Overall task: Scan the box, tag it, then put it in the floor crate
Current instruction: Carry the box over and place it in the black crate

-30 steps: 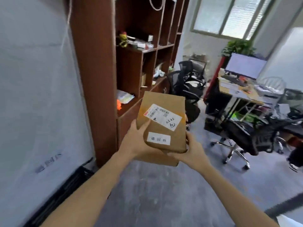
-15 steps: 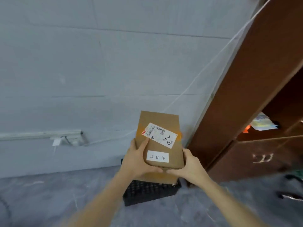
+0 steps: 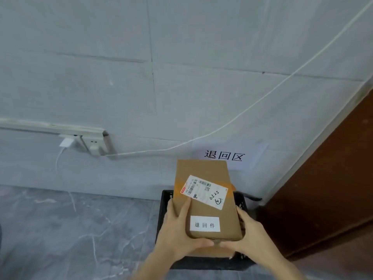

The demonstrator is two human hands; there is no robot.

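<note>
A brown cardboard box (image 3: 203, 172) carries a white shipping label with a barcode and a small white tag with three printed characters. Both hands hold it near its lower end: my left hand (image 3: 179, 233) grips the left side with the thumb on top, my right hand (image 3: 248, 237) grips the right corner. The box hangs directly over a black plastic floor crate (image 3: 163, 217) that stands against the wall. Most of the crate is hidden behind the box and my hands, so its inside cannot be seen.
A white paper sign (image 3: 226, 155) with three characters is stuck to the grey wall above the crate. A brown wooden cabinet (image 3: 327, 199) stands close on the right. Wall sockets (image 3: 88, 143) with plugs and a white cable (image 3: 252, 106) lie left. The floor is grey marble.
My view has swung from the office and shelves to the wall and down. The crate and wall sign came into view, and the box, still in both hands, now hangs over the crate.
</note>
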